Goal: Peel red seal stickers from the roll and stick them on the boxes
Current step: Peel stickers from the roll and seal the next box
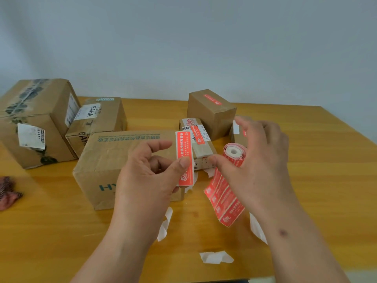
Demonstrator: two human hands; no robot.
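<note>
My left hand [149, 172] pinches a red seal sticker [184, 152] on its white backing, held upright over the long cardboard box [114, 158] in the middle. My right hand [255, 160] hovers just to the right with fingers spread and relaxed, its thumb tip close to the sticker's edge. Behind that hand lies the sticker roll [233, 153], and a strip of red stickers [223, 203] trails from it toward me. A small box [201, 137] and a taller box [211, 113] behind carry red stickers.
Two bigger cardboard boxes [34, 121] [98, 117] stand at the back left of the wooden table [316, 170]. White backing scraps [216, 257] [165, 223] lie near the front edge. A reddish bundle [8, 193] sits at the far left. Another small box [238, 135] is partly hidden behind my right hand.
</note>
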